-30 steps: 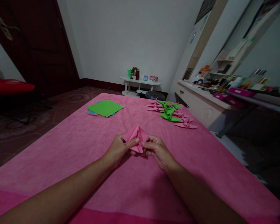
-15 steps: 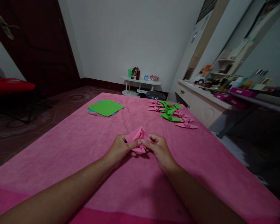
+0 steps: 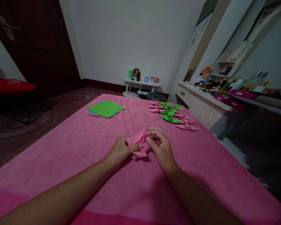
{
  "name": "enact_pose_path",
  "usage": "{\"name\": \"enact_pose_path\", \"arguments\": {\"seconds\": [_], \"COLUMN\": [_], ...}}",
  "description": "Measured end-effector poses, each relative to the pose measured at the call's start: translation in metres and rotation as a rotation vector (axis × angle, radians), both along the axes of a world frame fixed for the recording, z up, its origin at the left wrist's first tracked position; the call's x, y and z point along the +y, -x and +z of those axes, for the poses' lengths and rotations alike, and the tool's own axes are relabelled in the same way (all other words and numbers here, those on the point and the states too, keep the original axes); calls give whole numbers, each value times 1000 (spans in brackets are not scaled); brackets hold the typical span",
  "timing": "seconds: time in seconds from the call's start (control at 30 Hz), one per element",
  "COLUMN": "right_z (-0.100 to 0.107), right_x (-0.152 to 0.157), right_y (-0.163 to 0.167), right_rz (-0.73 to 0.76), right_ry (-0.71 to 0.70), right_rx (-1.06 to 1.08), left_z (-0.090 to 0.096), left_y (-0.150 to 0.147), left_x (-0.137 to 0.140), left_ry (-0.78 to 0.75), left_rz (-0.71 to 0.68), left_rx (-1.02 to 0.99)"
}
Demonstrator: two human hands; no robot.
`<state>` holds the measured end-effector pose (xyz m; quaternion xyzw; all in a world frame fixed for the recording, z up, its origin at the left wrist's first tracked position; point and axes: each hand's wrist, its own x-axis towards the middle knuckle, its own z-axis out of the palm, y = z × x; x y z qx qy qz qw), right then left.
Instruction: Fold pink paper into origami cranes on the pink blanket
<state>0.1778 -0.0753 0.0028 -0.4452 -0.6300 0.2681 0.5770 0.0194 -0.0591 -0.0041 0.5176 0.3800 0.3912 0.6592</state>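
Note:
A partly folded pink origami paper (image 3: 138, 141) is held just above the pink cloth (image 3: 89, 150), its layers opened along a crease. My left hand (image 3: 123, 149) grips its left side, thumb pressed on top and fingers underneath. At the paper's upper right edge, my right hand (image 3: 159, 143) pinches with thumb and index finger. Several green origami cranes (image 3: 170, 116) and pink origami cranes (image 3: 187, 126) sit together beyond my right hand. A stack of square paper, green sheet (image 3: 106, 108) uppermost with blue showing below, lies at the far left.
A white low table (image 3: 141, 82) with a green cup and a red bottle stands by the wall. To the right is a dresser (image 3: 201, 97) crowded with small bottles. A red chair (image 3: 11, 87) and a dark door (image 3: 35, 40) are at left.
My right hand has shifted its thumb off the paper's middle up to its right edge. The paper has tilted slightly to the right. My left hand keeps its grip.

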Motion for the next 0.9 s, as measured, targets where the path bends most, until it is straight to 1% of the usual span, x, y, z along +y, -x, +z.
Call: {"name": "enact_pose_path", "arguments": {"seconds": [0.17,0.43,0.7,0.9], "right_z": [1,1,-1,3], "right_x": [6,9,8,7], "right_y": [-9,-15,-20,-23], "right_rz": [113,152,298,321], "right_ry": [34,72,170,214], "right_rx": [26,51,166,59], "left_z": [-4,-3,-3,2], "left_y": [1,3,4,3], "left_x": [2,1,0,0], "left_ry": [5,-32,-71,-3], "left_rz": [-71,-135,-184,-170], "left_rx": [40,125,170,140]}}
